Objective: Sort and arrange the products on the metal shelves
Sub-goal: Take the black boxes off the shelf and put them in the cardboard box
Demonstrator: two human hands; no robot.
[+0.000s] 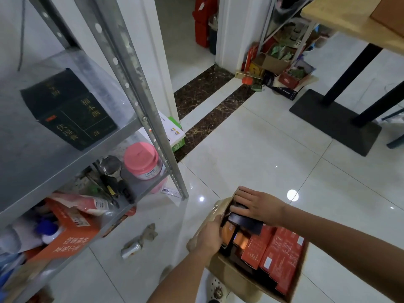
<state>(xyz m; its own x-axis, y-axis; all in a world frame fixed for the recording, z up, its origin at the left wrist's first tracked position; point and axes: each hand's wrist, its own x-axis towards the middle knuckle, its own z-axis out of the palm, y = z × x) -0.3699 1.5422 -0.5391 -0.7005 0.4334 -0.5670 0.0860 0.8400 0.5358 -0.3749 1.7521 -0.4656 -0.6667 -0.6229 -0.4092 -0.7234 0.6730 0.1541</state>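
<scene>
White glossy floor tiles (262,149) carry an open cardboard box (229,274), low and to the right of the metal shelves (65,158). The right hand (260,204) lies flat on a black box (247,224) in the carton's far end, its fingers (238,208) straight and slightly spread, pressing rather than gripping. Just left of them, the left hand (209,235) dips over the carton wall beside an orange-topped item (228,234). Its fingertips are buried among the goods, so whether they clamp anything I cannot tell.

To lift the black box cleanly, the right fingers should probably hook its far edge while the left hand steadies the carton. The red cartons (282,254) packed tightly behind the fingers, toward the person, could drag along.

Everything under the black box is hidden, motion blur smears the red cartons' print, and the carton's near corner runs out of view.
</scene>
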